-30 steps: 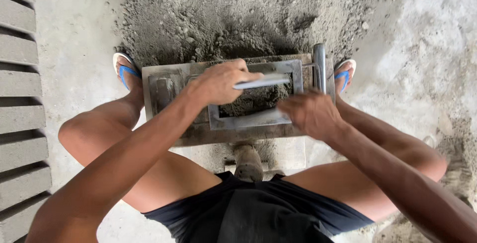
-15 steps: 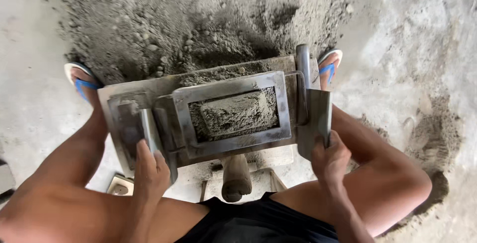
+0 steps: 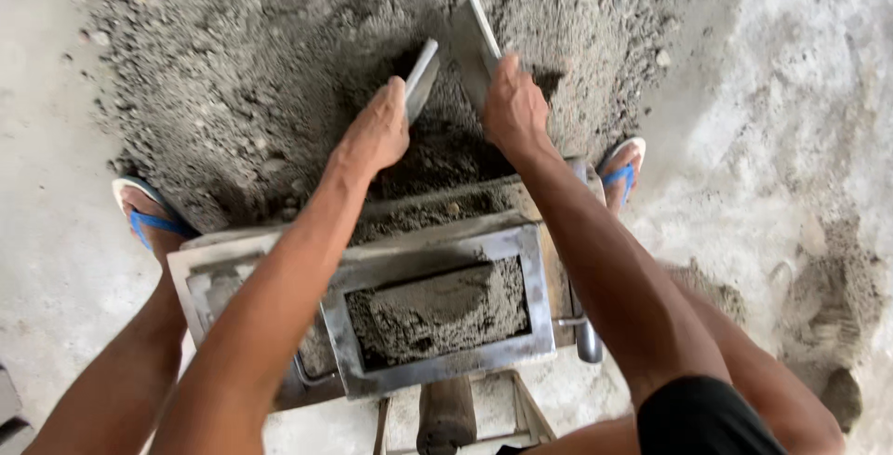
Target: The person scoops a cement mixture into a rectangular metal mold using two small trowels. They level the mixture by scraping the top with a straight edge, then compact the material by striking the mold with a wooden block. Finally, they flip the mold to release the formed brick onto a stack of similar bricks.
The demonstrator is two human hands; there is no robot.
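My left hand (image 3: 376,129) grips a flat grey metal plate (image 3: 421,78), its edge dug into the heap of damp grey mix (image 3: 270,55). My right hand (image 3: 513,109) holds a second metal plate (image 3: 476,41), tilted toward the first, with a dark gap of mix between them. Both arms reach over a metal block mould (image 3: 437,311) that sits on a steel frame close to my body. The mould's rectangular opening is partly filled with grey mix, heaped unevenly.
My feet in blue flip-flops stand on either side of the mould, the left foot (image 3: 149,222) and the right foot (image 3: 621,171). A round lever handle (image 3: 445,413) sticks out below the mould. Pale concrete floor (image 3: 800,92) lies to the right.
Both hands left the sides of the mould, picked up the two metal plates and reached forward into the heap. The view shifted up toward the heap.
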